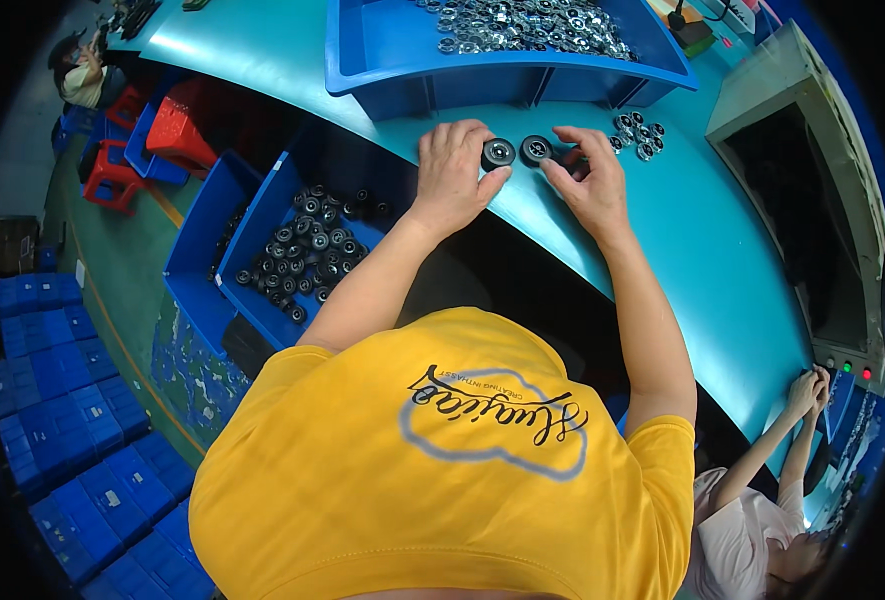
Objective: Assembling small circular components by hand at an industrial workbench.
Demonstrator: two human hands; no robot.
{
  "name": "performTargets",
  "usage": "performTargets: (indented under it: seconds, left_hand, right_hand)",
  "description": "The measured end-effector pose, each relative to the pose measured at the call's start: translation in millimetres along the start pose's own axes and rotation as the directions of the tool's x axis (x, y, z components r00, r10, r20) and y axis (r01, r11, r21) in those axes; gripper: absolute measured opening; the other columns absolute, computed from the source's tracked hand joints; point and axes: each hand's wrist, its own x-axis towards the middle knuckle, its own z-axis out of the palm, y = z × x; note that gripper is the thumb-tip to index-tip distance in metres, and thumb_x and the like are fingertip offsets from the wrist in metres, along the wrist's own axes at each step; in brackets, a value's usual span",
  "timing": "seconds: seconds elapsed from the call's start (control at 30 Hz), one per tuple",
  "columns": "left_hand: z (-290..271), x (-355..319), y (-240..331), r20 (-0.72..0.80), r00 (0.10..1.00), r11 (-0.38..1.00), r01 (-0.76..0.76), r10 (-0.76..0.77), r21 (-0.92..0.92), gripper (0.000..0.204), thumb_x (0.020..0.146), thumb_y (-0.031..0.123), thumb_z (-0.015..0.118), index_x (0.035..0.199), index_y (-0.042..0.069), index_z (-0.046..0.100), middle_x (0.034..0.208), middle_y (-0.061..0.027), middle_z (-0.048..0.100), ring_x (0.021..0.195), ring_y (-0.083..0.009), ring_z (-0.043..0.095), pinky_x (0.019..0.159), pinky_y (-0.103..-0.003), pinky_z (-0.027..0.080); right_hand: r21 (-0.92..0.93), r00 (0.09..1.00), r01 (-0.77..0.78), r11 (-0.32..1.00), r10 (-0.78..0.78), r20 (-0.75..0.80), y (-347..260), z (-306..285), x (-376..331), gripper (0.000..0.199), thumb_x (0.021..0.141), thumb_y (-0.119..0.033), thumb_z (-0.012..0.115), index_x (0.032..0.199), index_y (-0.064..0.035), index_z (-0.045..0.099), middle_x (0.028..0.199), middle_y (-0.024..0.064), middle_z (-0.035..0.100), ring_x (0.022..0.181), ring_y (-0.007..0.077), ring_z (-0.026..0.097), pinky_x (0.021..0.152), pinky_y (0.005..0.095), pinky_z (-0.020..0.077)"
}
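Over the near edge of the teal table, my left hand (455,178) is closed around a small black wheel (498,153) with a silver-and-black hub, its thumb beneath and fingers above. My right hand (592,182) pinches a second black wheel (536,150) of the same kind, level with the first. The two wheels face up side by side with a narrow gap between them. Something dark shows between the right thumb and fingers; I cannot make it out. To the right of that hand lies a small group of shiny hubs (637,135) on the table.
A large blue bin (512,72) of loose silver hubs stands just beyond my hands. Below left, another blue bin (227,275) holds many black wheels. A grey machine housing (782,75) borders the table's right side. Red stools (184,130) and two other people are farther off.
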Motion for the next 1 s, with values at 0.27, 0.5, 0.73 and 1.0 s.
performTargets:
  seconds: [0.27,0.5,0.73,1.0]
  left_hand:
    - [-7,0,2,-0.104,0.993,0.994,-0.072,0.063,-0.086,0.044,0.078,0.026,0.082,0.114,0.007,0.065,0.115,-0.0083,0.066,0.11,-0.0307,0.058,0.097,-0.044,0.04]
    - [-12,20,37,-0.218,0.936,0.93,-0.316,0.275,-0.185,0.042,0.075,0.021,0.085,0.109,0.007,0.066,0.106,-0.0089,0.068,0.099,-0.0308,0.061,0.09,-0.041,0.045]
    - [51,87,175,-0.188,0.804,0.632,-0.566,0.563,-0.529,0.045,0.072,0.02,0.088,0.108,0.005,0.066,0.104,-0.0105,0.068,0.1,-0.0318,0.062,0.089,-0.042,0.048]
    - [164,113,373,-0.204,0.605,0.388,-0.697,0.769,-0.603,0.042,0.075,0.019,0.085,0.108,0.002,0.065,0.105,-0.0126,0.067,0.102,-0.0334,0.06,0.089,-0.042,0.051]
  right_hand:
    - [0.049,0.996,0.033,0.998,-0.029,-0.084,-3,0,-1,0.034,0.081,-0.01,0.081,0.114,-0.0083,0.072,0.103,0.0051,0.066,0.077,0.0133,0.063,0.065,0.0273,0.0522]
    - [0.154,0.968,0.024,0.988,0.016,-0.249,-23,-44,-8,0.025,0.087,-0.007,0.078,0.112,-0.0066,0.073,0.098,0.0039,0.066,0.076,0.0093,0.063,0.065,0.0242,0.051]
    - [-0.016,0.8,-0.167,0.986,0.126,-0.586,-15,-154,-120,0.021,0.089,-0.004,0.075,0.11,-0.0039,0.072,0.093,0.0042,0.066,0.075,0.0105,0.062,0.065,0.0246,0.0503]
    - [-0.2,0.663,-0.484,0.852,0.208,-0.72,4,-201,-249,0.021,0.084,-0.008,0.071,0.105,-0.0072,0.07,0.095,0.0119,0.064,0.086,0.0288,0.064,0.076,0.0395,0.055]
